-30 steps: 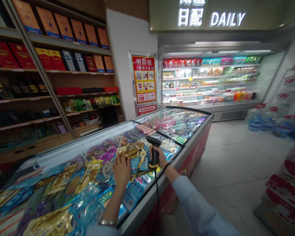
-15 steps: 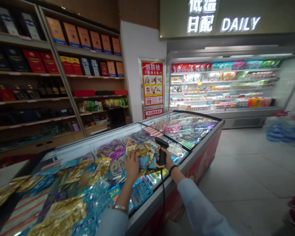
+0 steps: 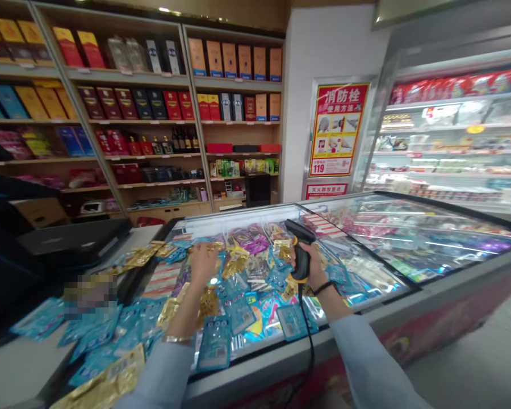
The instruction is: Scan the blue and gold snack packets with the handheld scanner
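Observation:
My right hand (image 3: 315, 264) is wrapped round the grip of a black and yellow barcode scanner (image 3: 301, 261). Its head points up and left, and the cable (image 3: 306, 341) hangs down over the freezer's front edge. Over the left part of the freezer top, the fingers of my left hand (image 3: 203, 264) bend down onto a gold packet (image 3: 216, 246); the fingertips are hidden. Blue packets (image 3: 215, 343) and more gold packets (image 3: 236, 262) lie loosely on the glass between and around both hands. Purple packets (image 3: 255, 241) show farther back.
The chest freezer (image 3: 366, 309) has a glass top with a dark dividing bar. At the left, a counter (image 3: 21, 363) bears a black device (image 3: 72, 241) and more packets. Shelves of boxed goods (image 3: 140, 105) and an open chiller (image 3: 455, 136) stand behind.
The view has swung left, bringing the counter into sight. My left hand has moved away from the packets beside the scanner to those farther left. My right hand still holds the scanner.

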